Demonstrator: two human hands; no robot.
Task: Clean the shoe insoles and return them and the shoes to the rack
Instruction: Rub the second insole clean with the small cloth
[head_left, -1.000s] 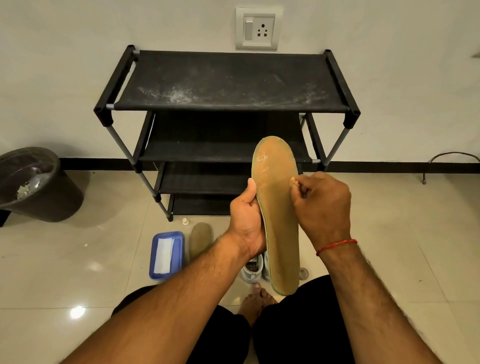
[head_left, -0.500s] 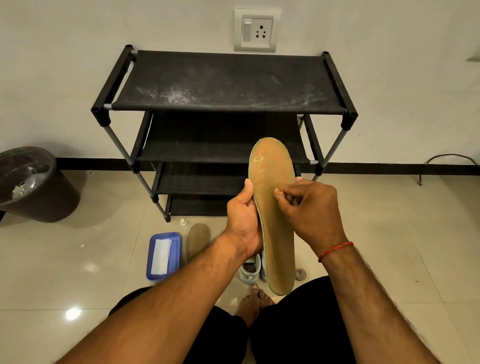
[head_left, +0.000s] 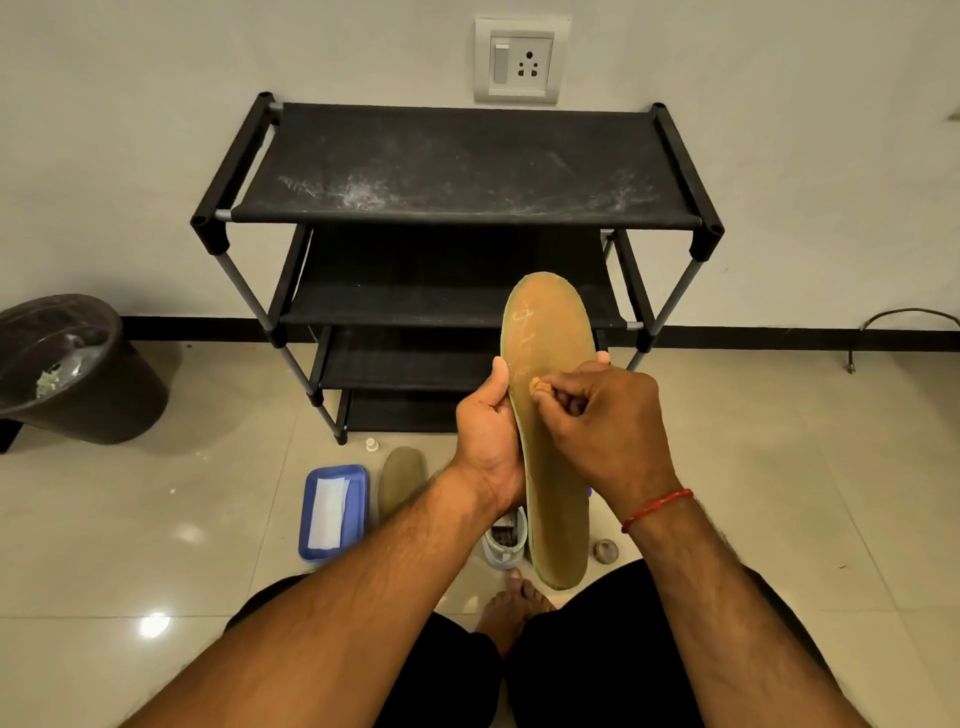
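Upright before the rack (head_left: 457, 171), I hold the insole (head_left: 550, 322): left grip (head_left: 488, 441) clasps its left edge, right grip (head_left: 608, 431) pinched together on its face; floor (head_left: 805, 467) stretches rightward.

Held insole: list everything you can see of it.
The insole is tan-olive and looks like foam or fabric. It is long and rounded and is held nearly upright, wider end up, with its face toward the camera, in front of the shoe rack. Pale scuffs and faint markings show on the upper half. The left hand grips its left edge, thumb on the face. The right hand presses curled fingertips on the face near mid-length.
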